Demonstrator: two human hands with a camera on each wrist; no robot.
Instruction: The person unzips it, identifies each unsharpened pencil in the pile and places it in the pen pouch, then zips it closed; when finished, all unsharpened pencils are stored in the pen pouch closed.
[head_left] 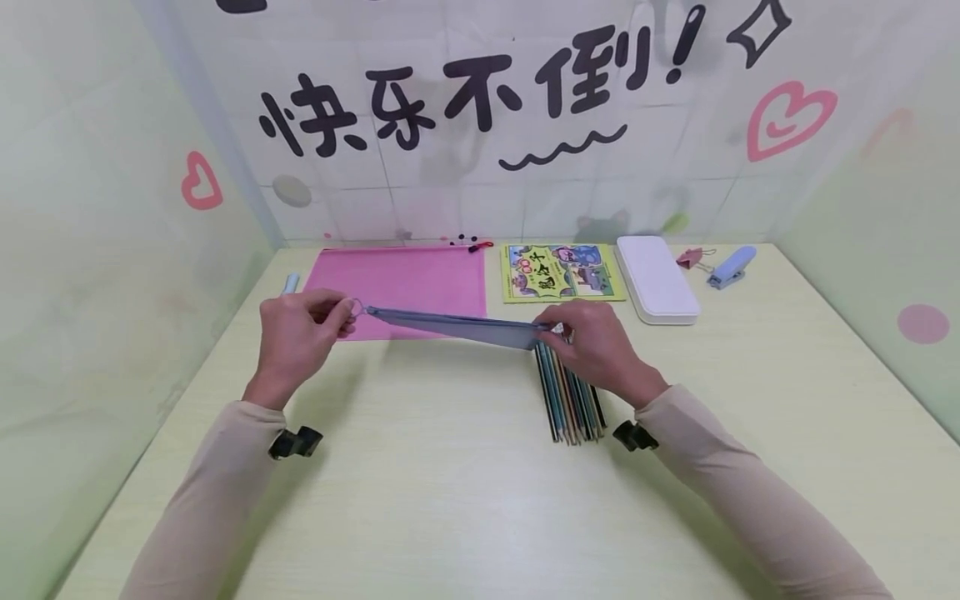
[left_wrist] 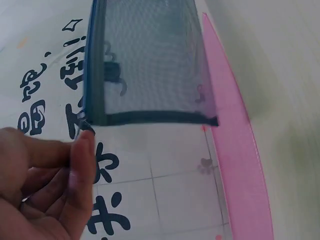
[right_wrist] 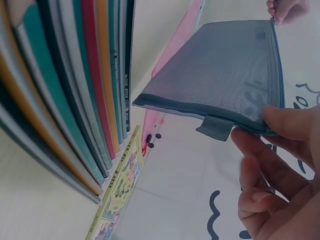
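Note:
A blue-grey mesh zip pouch [head_left: 457,326] is held stretched above the table between both hands. My left hand [head_left: 303,327] pinches the zip pull ring at the pouch's left end; the left wrist view shows the pouch [left_wrist: 150,60] with my fingers [left_wrist: 82,165] at its zip corner. My right hand [head_left: 592,337] grips the pouch's right end, fingers [right_wrist: 285,125] curled over the pouch [right_wrist: 225,75] by its tab. Under the right hand lies a row of coloured pencils [head_left: 572,396], which also fill the left of the right wrist view [right_wrist: 65,100].
A pink mesh pouch [head_left: 405,275] lies flat behind the hands. A picture book [head_left: 561,272], a white case [head_left: 657,277], a binder clip [head_left: 692,257] and a blue stapler [head_left: 731,267] sit at the back right. A pale blue pen [head_left: 289,283] lies at the back left. Walls enclose three sides.

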